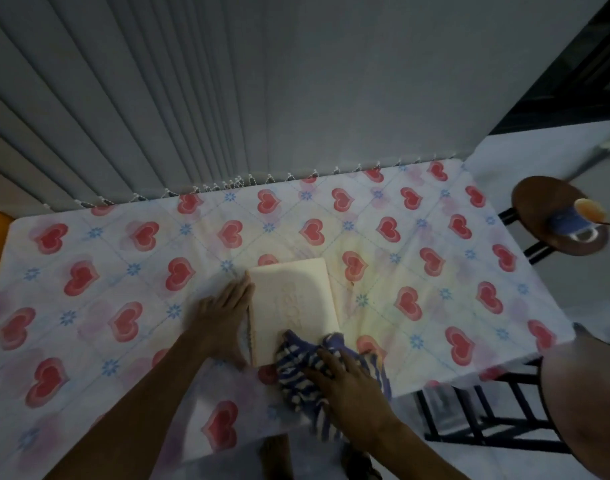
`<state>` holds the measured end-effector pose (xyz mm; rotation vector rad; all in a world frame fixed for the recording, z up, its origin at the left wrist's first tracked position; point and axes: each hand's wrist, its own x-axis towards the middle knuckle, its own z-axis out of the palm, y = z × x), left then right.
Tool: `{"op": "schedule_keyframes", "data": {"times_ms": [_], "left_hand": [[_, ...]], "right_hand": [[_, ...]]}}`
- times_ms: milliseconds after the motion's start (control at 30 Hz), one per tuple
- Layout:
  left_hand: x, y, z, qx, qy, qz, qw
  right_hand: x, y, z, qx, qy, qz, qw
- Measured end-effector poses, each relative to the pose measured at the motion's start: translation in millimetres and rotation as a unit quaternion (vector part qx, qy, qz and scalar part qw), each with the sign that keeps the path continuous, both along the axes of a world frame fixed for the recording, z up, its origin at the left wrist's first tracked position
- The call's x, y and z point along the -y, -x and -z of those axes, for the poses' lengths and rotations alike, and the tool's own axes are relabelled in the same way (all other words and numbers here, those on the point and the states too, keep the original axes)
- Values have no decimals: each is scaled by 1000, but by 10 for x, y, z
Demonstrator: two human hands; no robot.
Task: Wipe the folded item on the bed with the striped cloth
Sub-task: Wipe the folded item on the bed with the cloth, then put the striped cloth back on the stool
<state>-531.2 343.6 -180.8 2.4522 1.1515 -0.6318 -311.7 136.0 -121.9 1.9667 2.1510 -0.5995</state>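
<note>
Folded item (291, 306): cream-coloured, rectangular, thick, laid flat on the bed (435, 271) near its front edge, long side running away from the camera. Embossed lettering is seen down its top face, not legible. Its left edge is touched by the flat left hand (223, 313). Striped cloth (296, 368): blue and white, bunched up, pressed under the right hand (348, 386), overlapping the item's near right corner and hanging past the bed's front edge.

Cream folded item (291, 306) lay on heart-print bed (123, 271), left hand (227, 313) flat against its left edge, right hand (348, 386) pressed striped cloth (296, 368) onto its near end
</note>
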Motion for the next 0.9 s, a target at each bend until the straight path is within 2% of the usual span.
{"op": "schedule_keyframes", "data": {"times_ms": [100, 333, 400, 600, 667, 800, 900], "left_hand": [[34, -100, -140, -36, -1, 18, 999], [427, -694, -441, -42, -33, 75, 996], [620, -1001, -487, -6, -15, 71, 997], [1499, -2073, -567, 195, -74, 86, 974], [1730, -2480, -595, 219, -80, 122, 965], [2084, -3418, -552, 239, -53, 129, 961], [2363, -4153, -499, 228, -47, 166, 958]], "right_hand": [[175, -225, -138, 9, 57, 43, 997], [461, -832, -418, 16, 12, 133, 991], [520, -1008, -466, 12, 7, 153, 988], [910, -1667, -576, -5, -28, 234, 972], [1120, -1941, -596, -8, -33, 269, 962], [1630, -2627, -644, -10, -41, 349, 936], [2038, -3183, -630, -9, -49, 416, 908]]}}
